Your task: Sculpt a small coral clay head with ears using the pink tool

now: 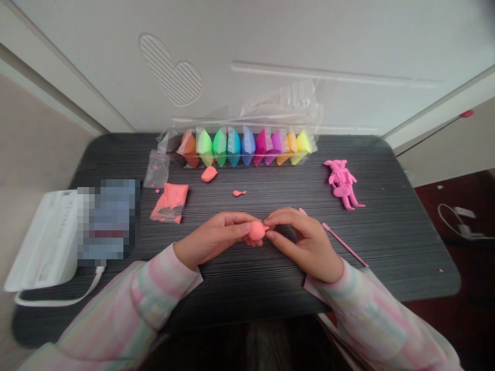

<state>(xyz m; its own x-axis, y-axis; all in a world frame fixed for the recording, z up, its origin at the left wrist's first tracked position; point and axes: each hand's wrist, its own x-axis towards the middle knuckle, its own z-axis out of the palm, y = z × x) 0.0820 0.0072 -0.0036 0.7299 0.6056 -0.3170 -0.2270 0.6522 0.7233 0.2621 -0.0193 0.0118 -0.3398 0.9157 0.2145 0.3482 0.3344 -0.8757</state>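
My left hand (222,234) is closed round a coral ball of modelling clay (257,231), thumb on top and fingers beneath. At the ball's right side, the thumb and forefinger of my right hand (301,239) pinch a small pointed bit of the same clay that touches the ball. Just beyond the hands lies a small coral clay piece (239,193) with a thin tail. Farther back is a rounded coral lump (209,174). An opened packet of coral clay (170,202) lies to the left.
Several colourful clay packets (234,148) line the table's back in clear plastic. A pink clay figure (342,184) lies at right, with a pink modelling tool (346,246) nearer. At left are a white box-shaped device (44,239), a blurred-out phone (112,221) and a cable (58,303).
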